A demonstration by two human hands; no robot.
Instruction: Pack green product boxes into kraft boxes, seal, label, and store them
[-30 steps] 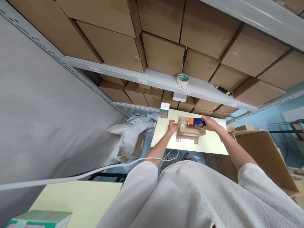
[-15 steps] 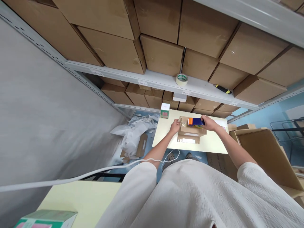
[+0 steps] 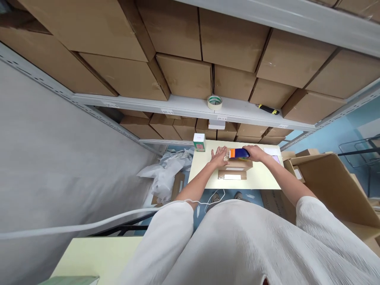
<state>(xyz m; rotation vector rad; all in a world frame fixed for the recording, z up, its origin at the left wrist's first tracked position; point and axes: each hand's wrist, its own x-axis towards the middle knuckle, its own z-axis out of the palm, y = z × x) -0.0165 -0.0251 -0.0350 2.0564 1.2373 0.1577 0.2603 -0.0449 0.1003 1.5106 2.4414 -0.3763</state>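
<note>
A small brown cardboard box (image 3: 239,163) lies on the pale yellow table (image 3: 261,178). My left hand (image 3: 219,156) rests on the box's left end, fingers spread over a strip of clear tape. In my right hand (image 3: 255,153) is a blue and orange tape dispenser (image 3: 240,153), gripped at its right end and held against the box top. A brown cardboard piece with a white label (image 3: 232,177) sits along the near side of the box. To the far left stands a small white and green carton (image 3: 199,142).
Shelves of cardboard boxes (image 3: 184,75) rise behind the table. A tape roll (image 3: 214,103) and a yellow-black utility knife (image 3: 268,109) lie on one shelf. Crumpled plastic wrap (image 3: 166,170) covers floor at left. A large open carton (image 3: 335,190) stands at right; a white cable (image 3: 118,217) crosses left.
My left hand has moved from beside the box's left end onto its top and spread its fingers. The dispenser stays over the box in my right hand. The view has shifted slightly.
</note>
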